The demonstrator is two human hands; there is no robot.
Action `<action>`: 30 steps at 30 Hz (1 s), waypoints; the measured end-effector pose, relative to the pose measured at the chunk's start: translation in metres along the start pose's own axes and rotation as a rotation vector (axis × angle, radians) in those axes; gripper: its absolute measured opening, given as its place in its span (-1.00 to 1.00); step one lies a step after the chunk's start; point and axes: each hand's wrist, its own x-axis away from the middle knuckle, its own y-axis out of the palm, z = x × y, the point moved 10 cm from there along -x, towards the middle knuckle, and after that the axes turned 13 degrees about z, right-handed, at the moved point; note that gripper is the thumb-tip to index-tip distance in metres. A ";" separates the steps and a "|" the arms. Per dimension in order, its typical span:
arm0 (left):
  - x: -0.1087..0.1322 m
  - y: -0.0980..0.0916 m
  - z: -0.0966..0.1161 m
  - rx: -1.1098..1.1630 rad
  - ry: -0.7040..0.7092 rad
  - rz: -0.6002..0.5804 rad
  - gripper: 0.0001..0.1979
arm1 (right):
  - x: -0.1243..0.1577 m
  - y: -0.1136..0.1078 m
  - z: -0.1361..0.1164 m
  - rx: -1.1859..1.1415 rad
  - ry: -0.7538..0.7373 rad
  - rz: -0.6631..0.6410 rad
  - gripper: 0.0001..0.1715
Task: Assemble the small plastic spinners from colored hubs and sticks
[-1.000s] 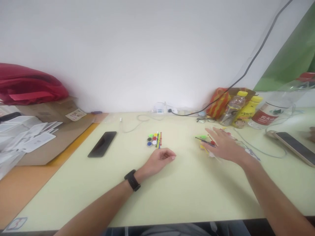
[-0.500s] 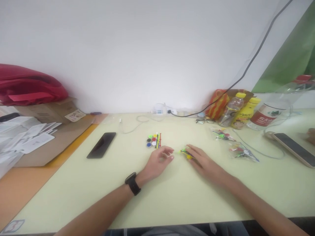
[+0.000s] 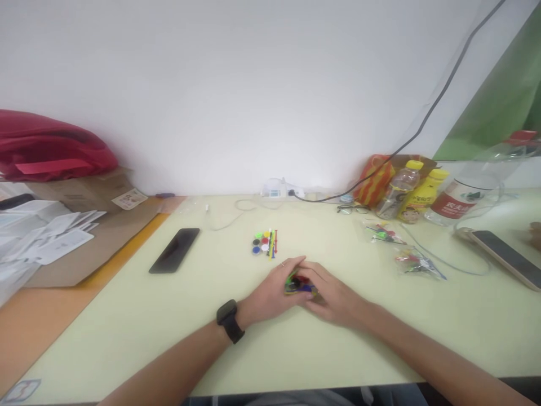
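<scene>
My left hand (image 3: 273, 288) and my right hand (image 3: 338, 294) meet fingertip to fingertip on the table, curved round a small heap of coloured plastic pieces (image 3: 299, 283). Green, red, black, blue and yellow show between my fingers; the rest of the heap is covered. Just beyond my left hand lie several small round discs (image 3: 261, 242) in green, yellow, black, red, blue and white. Beside them thin coloured sticks (image 3: 271, 245) lie side by side.
A black phone (image 3: 174, 250) lies to the left. On the right are two clear bags of plastic pieces (image 3: 418, 263), another phone (image 3: 509, 256) and bottles (image 3: 422, 197). Glasses (image 3: 353, 209) and a plugged cable (image 3: 321, 199) are at the wall; a cardboard box (image 3: 80, 192) stands left.
My right hand has slid left and nearer with the coloured pieces, and my left hand has come right to meet it. Both now enclose the heap.
</scene>
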 end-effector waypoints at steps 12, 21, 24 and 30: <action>0.001 0.005 0.016 0.216 -0.052 -0.098 -0.33 | 0.001 -0.009 0.025 0.210 -0.127 0.100 -0.15; 0.003 0.003 0.021 0.016 0.092 -0.056 -0.59 | -0.003 -0.028 0.040 0.193 -0.136 0.153 -0.08; 0.003 -0.001 0.024 -0.058 0.128 -0.023 -0.52 | -0.028 -0.057 0.066 0.297 -0.044 0.283 -0.49; 0.001 -0.020 0.022 -0.073 0.091 0.119 -0.59 | -0.096 -0.104 0.158 0.671 0.089 0.301 -0.64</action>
